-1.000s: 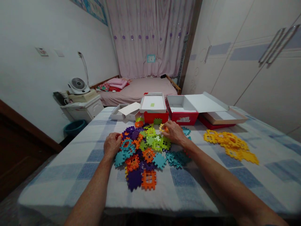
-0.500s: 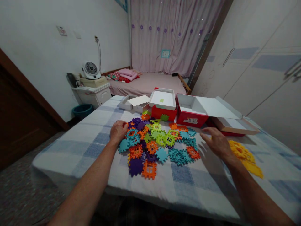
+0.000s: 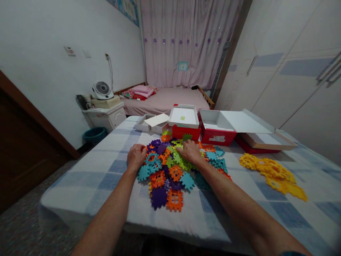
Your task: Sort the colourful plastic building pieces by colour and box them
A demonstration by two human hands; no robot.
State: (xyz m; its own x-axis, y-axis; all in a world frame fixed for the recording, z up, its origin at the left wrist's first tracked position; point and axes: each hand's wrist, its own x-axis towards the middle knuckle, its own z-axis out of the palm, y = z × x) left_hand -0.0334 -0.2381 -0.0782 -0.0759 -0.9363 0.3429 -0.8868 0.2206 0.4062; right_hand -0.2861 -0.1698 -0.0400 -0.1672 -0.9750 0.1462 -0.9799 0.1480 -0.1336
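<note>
A heap of interlocking plastic building tiles in purple, orange, teal and green lies on the table. My left hand (image 3: 136,156) rests at the heap's left edge, beside the purple tiles (image 3: 159,146); its fingers are curled in, and whatever they hold is hidden. Over the middle of the heap, my right hand (image 3: 190,151) has its fingers closed at a light green tile (image 3: 179,147). Nearer to me lie a solid purple tile (image 3: 159,197) and an orange window tile (image 3: 174,200). Yellow tiles (image 3: 274,170) form a separate group on the right, apart from both hands.
Behind the heap stand a red box with a white tray on top (image 3: 184,116), an open red box (image 3: 218,137) and shallow white boxes (image 3: 145,124). A box lid (image 3: 269,140) lies farther right. A checked cloth (image 3: 106,199) covers the table.
My right hand has moved left from beside the yellow tiles to the green tiles mid-heap. The left hand stays at the heap's left edge. The camera view has shifted slightly.
</note>
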